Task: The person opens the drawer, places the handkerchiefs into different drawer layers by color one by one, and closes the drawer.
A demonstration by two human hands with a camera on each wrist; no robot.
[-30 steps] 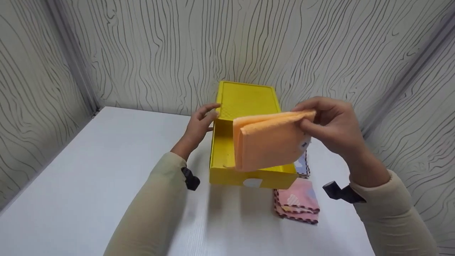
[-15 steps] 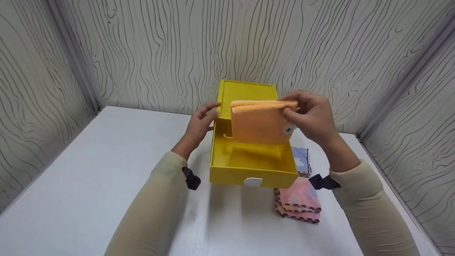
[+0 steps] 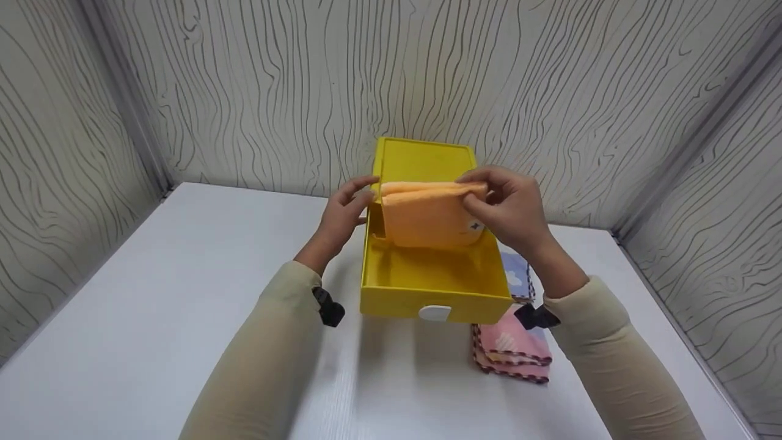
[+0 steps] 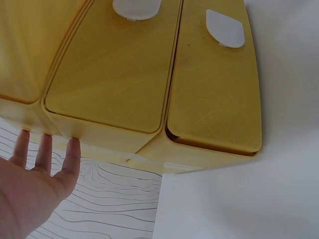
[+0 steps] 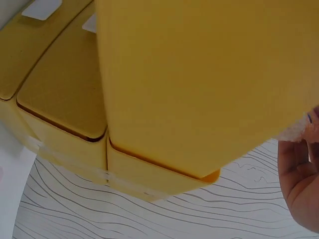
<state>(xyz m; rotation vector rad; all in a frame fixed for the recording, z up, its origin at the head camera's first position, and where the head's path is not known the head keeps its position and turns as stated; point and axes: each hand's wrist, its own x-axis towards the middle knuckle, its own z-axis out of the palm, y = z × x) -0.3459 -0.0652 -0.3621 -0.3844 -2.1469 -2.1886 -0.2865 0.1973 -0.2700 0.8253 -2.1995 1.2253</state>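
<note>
Orange cloth [image 3: 427, 217] shifted left; drawer [image 3: 391, 300] partly hides blue cloth [image 3: 516, 272].

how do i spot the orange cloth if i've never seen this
Find the yellow drawer unit on the white table, then its open top drawer. Toward that drawer's back, the right hand pinches the folded orange cloth. Unlike the pink cloth and blue cloth on the table, it is hand-held.

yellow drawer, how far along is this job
Done: the drawer stands open. In hand: the right hand pinches the folded orange cloth over it. Remaining, probably: letting go, then perhaps the pink cloth and blue cloth on the table, and shutting the drawer.
</note>
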